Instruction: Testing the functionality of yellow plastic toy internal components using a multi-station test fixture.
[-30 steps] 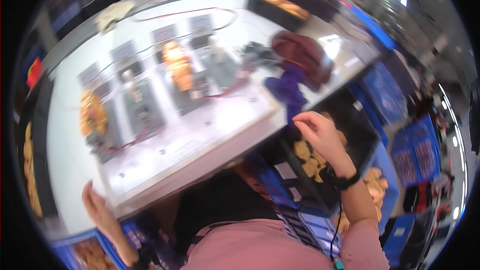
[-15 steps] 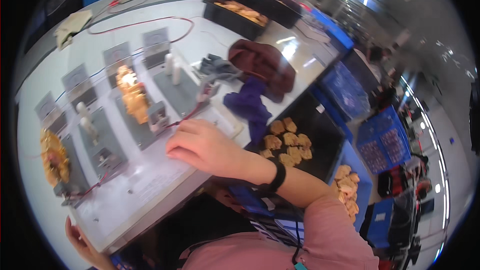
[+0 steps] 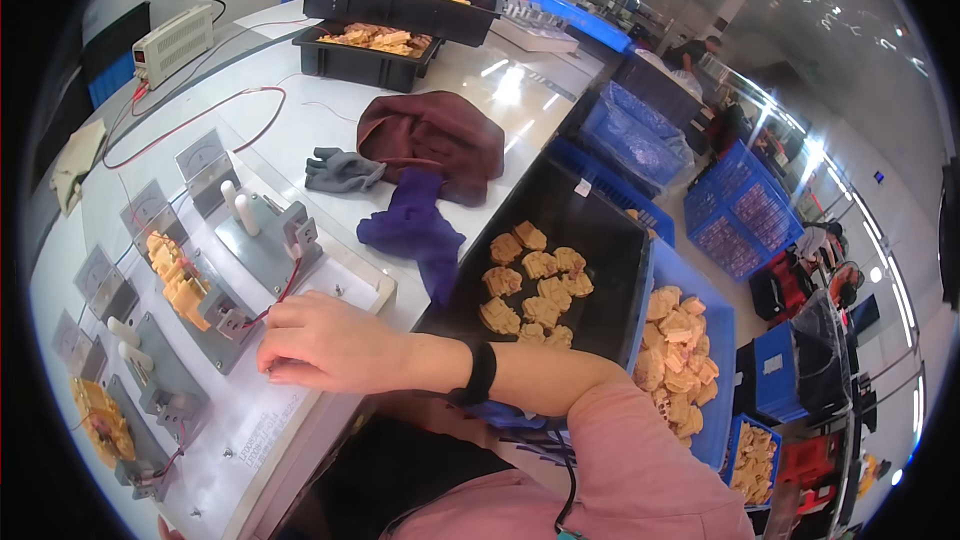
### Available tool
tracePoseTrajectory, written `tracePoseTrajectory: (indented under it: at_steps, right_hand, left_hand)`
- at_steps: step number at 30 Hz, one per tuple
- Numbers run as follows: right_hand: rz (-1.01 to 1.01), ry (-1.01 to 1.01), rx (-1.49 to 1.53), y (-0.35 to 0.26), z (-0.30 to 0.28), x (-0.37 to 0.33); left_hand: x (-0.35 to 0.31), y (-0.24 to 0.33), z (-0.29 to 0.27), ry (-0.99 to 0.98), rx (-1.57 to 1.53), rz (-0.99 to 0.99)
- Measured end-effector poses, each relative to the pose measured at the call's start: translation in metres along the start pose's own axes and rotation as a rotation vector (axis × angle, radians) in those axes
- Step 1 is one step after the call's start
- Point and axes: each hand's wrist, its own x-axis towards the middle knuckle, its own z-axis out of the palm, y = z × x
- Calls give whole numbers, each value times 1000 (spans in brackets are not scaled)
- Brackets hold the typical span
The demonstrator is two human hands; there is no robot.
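My right hand [image 3: 320,345] lies on the white fixture board [image 3: 250,430], fingers bent together with their tips down on the board. It touches the end of a grey fixture [image 3: 215,315] that carries an orange plastic part [image 3: 180,275], beside a red wire. Nothing shows inside the hand. A black band sits on its wrist. A second orange part [image 3: 100,420] sits on a fixture at the lower left. An empty grey fixture [image 3: 265,240] with white pegs stands just beyond the hand. Only a sliver of my left hand [image 3: 165,525] shows at the bottom edge.
A black tray [image 3: 600,230] of orange parts sits right of the board, with a blue bin [image 3: 715,340] of more beside it. Maroon [image 3: 435,140], purple [image 3: 415,230] and grey [image 3: 340,172] cloths lie behind. Black trays [image 3: 365,55] and a beige box [image 3: 175,40] stand at the back.
My right hand came from the black tray across to the fixture board and has settled lower, near the board's front. The view has swung toward the right.
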Motion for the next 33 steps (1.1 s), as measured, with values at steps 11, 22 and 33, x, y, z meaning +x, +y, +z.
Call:
tracePoseTrajectory:
  at_steps: [11, 22, 33]
  right_hand:
    - [42, -27, -70, -9, -5, 9]
    - [-5, -38, -65, -10, -4, 11]
    - [-30, 0, -128, -14, 0, 10]
  left_hand:
    - [-10, 30, 11, 139, -10, -216]
    - [-3, 54, 14, 161, -3, -197]
    - [-2, 59, 14, 144, 69, -185]
